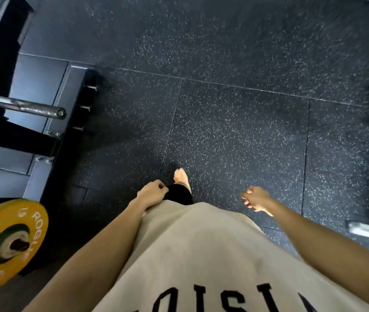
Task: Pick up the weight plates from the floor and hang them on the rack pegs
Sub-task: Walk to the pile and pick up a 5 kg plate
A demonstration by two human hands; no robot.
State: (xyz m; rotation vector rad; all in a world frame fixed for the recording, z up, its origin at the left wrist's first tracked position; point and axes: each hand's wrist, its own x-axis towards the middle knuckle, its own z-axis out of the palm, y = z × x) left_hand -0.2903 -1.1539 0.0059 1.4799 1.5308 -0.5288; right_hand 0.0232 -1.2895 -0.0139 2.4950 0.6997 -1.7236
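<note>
Fingers on the left hand (pixel 153 192) are curled in loose by the hip and hold nothing; fingers on the right hand (pixel 256 198) hang loose and a bit apart, also w/ nothing in them. Both hands are free, so this looks like the walk to the next plate. No plate lies on the speckled floor (pixel 235 122) ahead. One yellow weight plate (pixel 5 244) sits low on the left, already on a sleeve or peg, near the black rack (pixel 32 140). A bare bar end (pixel 39 110) sticks out above it, and short pegs (pixel 86 106) show on the rack's post. One bare foot (pixel 181 176) is stepping fwd. To do this step well: look around first, find a plate still on the floor, and walk up close before bending. Bend the knees, not the back. Grab w/ both hands on the rim, since plates are heavy. Keep bare toes out from under it. Mind the bar end at the left when turning back to the rack.
</note>
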